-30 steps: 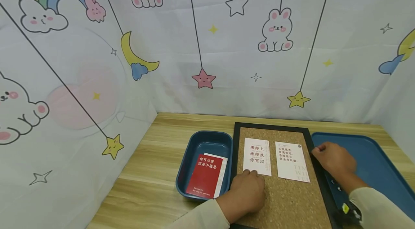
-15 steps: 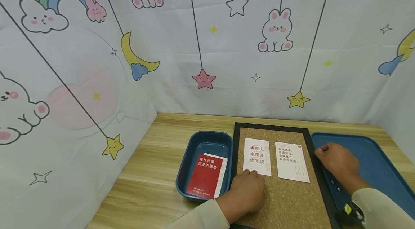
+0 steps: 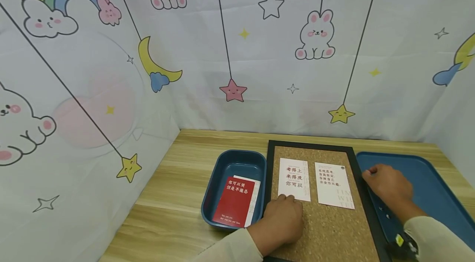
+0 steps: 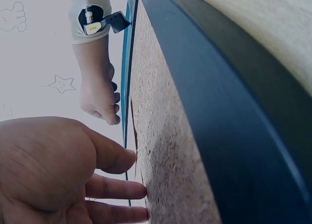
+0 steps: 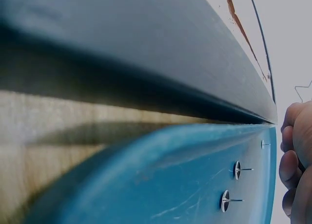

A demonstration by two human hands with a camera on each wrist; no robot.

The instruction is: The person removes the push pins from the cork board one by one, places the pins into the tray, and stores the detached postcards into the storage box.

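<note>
My left hand [image 3: 283, 217] rests on the cork board [image 3: 323, 233], its fingertips at the lower edge of the left white card [image 3: 294, 177]. In the left wrist view its fingers [image 4: 114, 189] look fairly straight, touching the surface. Beside it on the board lies a second white card [image 3: 335, 185], with a small round thumbtack head [image 3: 343, 167] at its upper right corner. My right hand [image 3: 390, 185] hovers over the blue tray [image 3: 426, 183] by the board's right frame, fingers curled. Whether anything small is between its fingertips is hidden. Thumbtacks [image 5: 237, 169] stand points up in the tray.
Left of the board stands a deep blue bin [image 3: 237, 156] holding a red card [image 3: 233, 202] over a white one. The board's black frame [image 3: 311, 145] forms a raised edge. A patterned curtain [image 3: 274, 68] hangs behind the wooden table [image 3: 159, 196].
My right hand has drifted slightly right, from the board's frame edge toward the tray. The left hand and both cards on the board have stayed put.
</note>
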